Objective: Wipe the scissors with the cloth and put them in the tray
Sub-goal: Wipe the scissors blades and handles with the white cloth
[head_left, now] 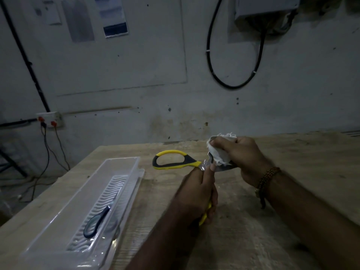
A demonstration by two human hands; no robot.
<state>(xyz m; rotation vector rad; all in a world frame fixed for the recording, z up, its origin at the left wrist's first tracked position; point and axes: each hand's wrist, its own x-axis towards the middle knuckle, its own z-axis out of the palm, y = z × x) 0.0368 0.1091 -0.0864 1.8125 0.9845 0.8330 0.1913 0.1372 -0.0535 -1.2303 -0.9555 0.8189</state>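
Yellow-and-black scissors (175, 159) are held above the wooden table, spread open. My left hand (200, 193) grips the lower handle, whose yellow end shows under my fingers, while the other handle loop sticks out to the left. My right hand (243, 156) holds a white cloth (219, 157) wrapped around the blades, which are mostly hidden; a strip of metal shows below the cloth. A clear plastic tray (124, 168) lies on the table to the left, well apart from both hands.
In the tray lies a small dark-handled tool (95, 223) on a wavy insert. The wooden table (253, 230) ends at the wall behind and drops off at the left. A socket with red switches (48, 119) and hanging cables sit on the left wall.
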